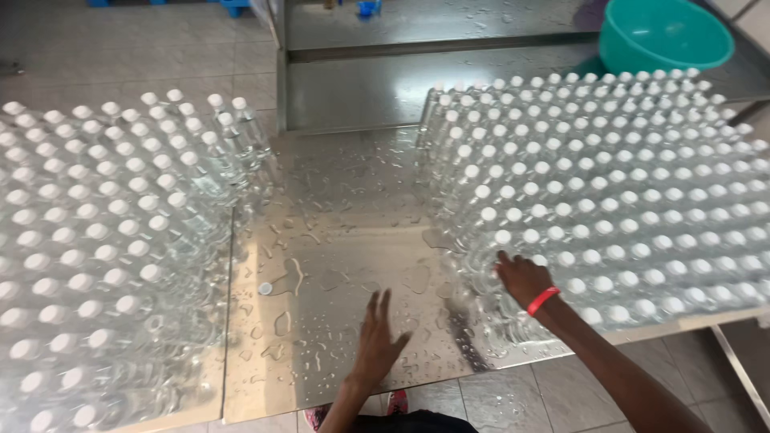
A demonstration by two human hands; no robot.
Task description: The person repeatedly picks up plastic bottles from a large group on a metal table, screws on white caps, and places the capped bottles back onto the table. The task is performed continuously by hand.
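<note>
View from above a wet steel table (pixel 345 200) carrying two dense blocks of small clear bottles with white caps. The right block of bottles (pixel 609 184) fills the table's right half; the left block of bottles (pixel 96 240) fills the left half; a bare, puddled strip lies between them. The right hand (pixel 521 277), with a red wristband (pixel 542 300) at the wrist, rests on the near left corner of the right block, fingers spread over the caps and bottle shoulders; whether they close on any one bottle cannot be told. The left hand (pixel 377 341) lies flat and open on the bare strip, fingers apart, holding nothing. A single loose white cap (pixel 265 288) lies on the wet steel near the left block. A teal basin (pixel 662 32) stands behind the right block.

Handling, as a judgement: the bottles look filled, so light singly yet heavy as a block; the thin walls would give under pressure, and the wet surfaces are likely slippery. The firmest hold is probably around the body just under the cap, or on the cap itself.
</note>
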